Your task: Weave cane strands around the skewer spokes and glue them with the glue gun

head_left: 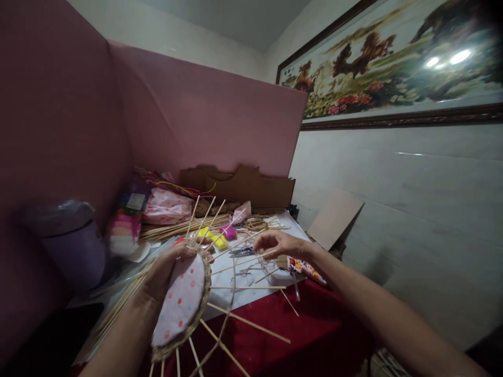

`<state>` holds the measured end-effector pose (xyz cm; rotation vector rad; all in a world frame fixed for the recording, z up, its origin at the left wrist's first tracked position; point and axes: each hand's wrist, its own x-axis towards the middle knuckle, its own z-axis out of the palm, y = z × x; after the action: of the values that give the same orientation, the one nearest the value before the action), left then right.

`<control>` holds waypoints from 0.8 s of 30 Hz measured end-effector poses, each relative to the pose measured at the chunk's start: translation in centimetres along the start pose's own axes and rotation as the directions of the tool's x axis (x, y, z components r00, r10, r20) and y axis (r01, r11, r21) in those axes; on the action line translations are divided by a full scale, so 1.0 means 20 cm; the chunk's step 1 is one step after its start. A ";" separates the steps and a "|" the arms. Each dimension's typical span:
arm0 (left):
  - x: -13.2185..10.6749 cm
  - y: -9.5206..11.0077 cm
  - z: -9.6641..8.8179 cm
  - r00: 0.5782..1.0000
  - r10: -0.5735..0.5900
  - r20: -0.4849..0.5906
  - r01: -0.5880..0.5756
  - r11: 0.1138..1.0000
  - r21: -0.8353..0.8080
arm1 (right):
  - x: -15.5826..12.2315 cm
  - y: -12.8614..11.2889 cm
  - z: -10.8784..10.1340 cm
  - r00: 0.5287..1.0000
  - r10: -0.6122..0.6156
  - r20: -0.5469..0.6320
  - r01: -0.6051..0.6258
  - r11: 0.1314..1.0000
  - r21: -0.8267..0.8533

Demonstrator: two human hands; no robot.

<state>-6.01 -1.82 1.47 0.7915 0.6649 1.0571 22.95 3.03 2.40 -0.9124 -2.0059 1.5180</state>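
My left hand [167,267] grips the upper edge of a round woven basket base [181,301] covered with pink dotted cloth; thin wooden spokes [247,323] stick out all round its rim. The base is held tilted on edge over the table. My right hand [275,243] is stretched out to the right of it, fingers pinched together on a thin pale reed strand [239,259] that runs back toward the base.
A table with red cloth [314,335] and a white sheet [236,290] holds a bundle of reeds [176,228], yellow and pink clay pieces [222,236], a pink pouch [167,207], a purple pot [68,241] and cardboard [251,186]. Pink partition boards [196,110] stand behind.
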 end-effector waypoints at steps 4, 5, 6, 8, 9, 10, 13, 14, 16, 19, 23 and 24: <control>0.00 -0.01 0.02 1.000 -0.010 -0.006 0.010 0.999 0.034 | 0.02 -0.02 -0.06 0.998 -0.045 -0.044 0.046 0.999 0.018; 0.00 -0.02 0.03 1.000 -0.009 -0.007 0.010 0.999 0.041 | 0.02 -0.03 -0.07 0.996 -0.057 -0.062 0.058 0.998 0.013; 0.00 -0.02 0.04 1.000 -0.015 -0.003 0.015 0.999 0.046 | 0.02 -0.03 -0.07 0.994 -0.070 -0.084 0.071 0.997 0.007; 0.00 -0.02 0.04 1.000 -0.024 0.003 0.023 0.998 0.061 | 0.03 -0.04 -0.08 0.985 -0.099 -0.139 0.100 0.995 0.005; 0.00 -0.03 0.04 1.000 -0.025 0.004 0.025 0.997 0.070 | 0.03 -0.04 -0.08 0.979 -0.111 -0.169 0.114 0.993 0.012; 0.00 -0.03 0.05 1.000 -0.022 0.006 0.021 0.997 0.080 | 0.03 -0.05 -0.08 0.973 -0.119 -0.199 0.126 0.992 0.023; 0.01 -0.04 0.05 0.999 -0.020 0.025 0.018 0.997 0.080 | 0.03 -0.06 -0.07 0.957 -0.121 -0.262 0.137 0.990 0.044; 0.01 -0.04 0.05 0.999 -0.025 0.033 0.022 0.997 0.074 | 0.03 -0.07 -0.07 0.954 -0.121 -0.274 0.138 0.990 0.043; 0.00 -0.05 0.05 0.999 -0.032 0.043 0.029 0.997 0.075 | 0.03 -0.10 -0.07 0.944 -0.135 -0.301 0.151 0.988 0.029; 0.00 -0.05 0.06 0.999 -0.026 0.027 0.023 0.994 0.104 | 0.02 -0.14 -0.06 0.910 -0.194 -0.368 0.195 0.980 -0.035; 0.01 -0.06 0.05 0.999 0.025 -0.029 -0.020 0.987 0.159 | 0.00 -0.18 -0.03 0.845 -0.331 -0.420 0.274 0.943 -0.191; 0.02 -0.06 0.05 0.999 0.039 -0.028 -0.033 0.984 0.177 | -0.01 -0.19 -0.02 0.829 -0.367 -0.423 0.294 0.928 -0.229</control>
<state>-4.42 -2.15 0.96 0.9444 0.7815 1.0554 22.49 2.54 6.08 -0.8311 -1.8225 0.8641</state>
